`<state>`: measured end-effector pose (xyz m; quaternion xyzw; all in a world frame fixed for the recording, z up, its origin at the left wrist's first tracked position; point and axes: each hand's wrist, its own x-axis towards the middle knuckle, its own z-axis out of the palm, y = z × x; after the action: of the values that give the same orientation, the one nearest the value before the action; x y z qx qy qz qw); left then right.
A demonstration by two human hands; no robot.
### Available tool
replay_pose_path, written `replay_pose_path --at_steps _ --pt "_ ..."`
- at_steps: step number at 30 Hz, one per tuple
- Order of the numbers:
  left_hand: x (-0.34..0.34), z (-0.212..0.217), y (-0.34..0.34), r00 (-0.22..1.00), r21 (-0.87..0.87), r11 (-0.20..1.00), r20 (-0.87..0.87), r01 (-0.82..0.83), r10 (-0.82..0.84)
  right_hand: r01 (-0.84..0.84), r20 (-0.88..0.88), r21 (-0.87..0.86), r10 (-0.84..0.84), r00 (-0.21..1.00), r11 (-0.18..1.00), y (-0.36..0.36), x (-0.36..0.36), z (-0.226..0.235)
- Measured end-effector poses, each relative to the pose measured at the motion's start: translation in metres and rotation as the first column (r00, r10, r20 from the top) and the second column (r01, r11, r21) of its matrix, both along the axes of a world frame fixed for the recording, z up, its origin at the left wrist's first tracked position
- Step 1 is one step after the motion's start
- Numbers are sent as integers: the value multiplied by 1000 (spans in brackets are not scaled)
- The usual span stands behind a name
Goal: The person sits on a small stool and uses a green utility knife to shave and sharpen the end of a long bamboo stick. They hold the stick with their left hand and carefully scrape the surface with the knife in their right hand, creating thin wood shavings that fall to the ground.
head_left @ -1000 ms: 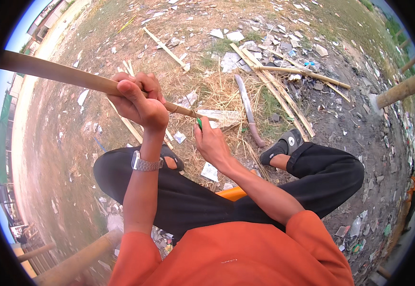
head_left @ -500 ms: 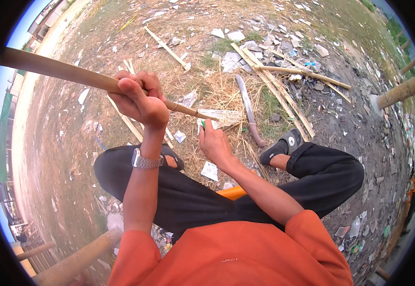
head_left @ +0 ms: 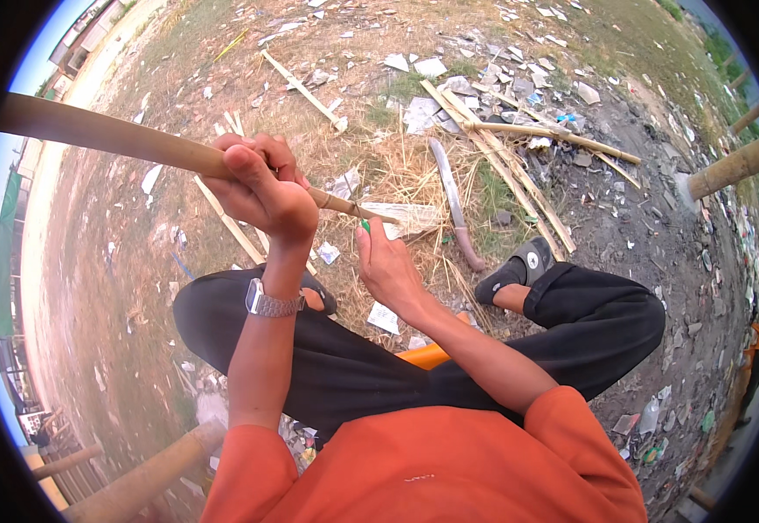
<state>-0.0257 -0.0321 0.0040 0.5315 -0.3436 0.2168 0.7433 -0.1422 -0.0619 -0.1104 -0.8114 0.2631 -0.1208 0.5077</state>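
Note:
My left hand is clenched around a long bamboo pole that runs from the upper left down to a split, flattened tip above the ground. A metal watch sits on that wrist. Just below the tip, my right hand is shut on a small green-handled tool that touches the pole near its end. I am seated with legs in black trousers spread out below, orange sleeves in front.
A long machete lies on dry grass beyond my right hand. Split bamboo strips and scraps of paper litter the dirt. Thick bamboo posts stand at right and lower left. A black shoe is on my right foot.
The right hand has shifted slightly along the pole's tip with the small tool. The left hand keeps its grip, and the pole has barely moved.

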Motion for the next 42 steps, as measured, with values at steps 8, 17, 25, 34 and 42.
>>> replay_pose_path --at_steps 8,17,25,34,42 --pt "-1 -2 0 1000 -16 1000 13 -16 16 -13 33 -8 13 999 1000 1 3 -7" --pt "-4 -4 4 999 14 999 13 -40 39 -19 -163 -44 12 987 999 -4 -2 -54" --pt "1 0 0 1000 2 1000 -1 -17 17 -9 -136 -43 3 991 999 -14 -5 -76" --pt "-3 0 -4 999 -50 998 -3 32 -32 8 -98 -83 -16 995 997 -22 0 -73" --pt "1 -2 -4 995 -86 991 14 99 -99 16 -179 -114 -36 983 993 -28 4 -93"
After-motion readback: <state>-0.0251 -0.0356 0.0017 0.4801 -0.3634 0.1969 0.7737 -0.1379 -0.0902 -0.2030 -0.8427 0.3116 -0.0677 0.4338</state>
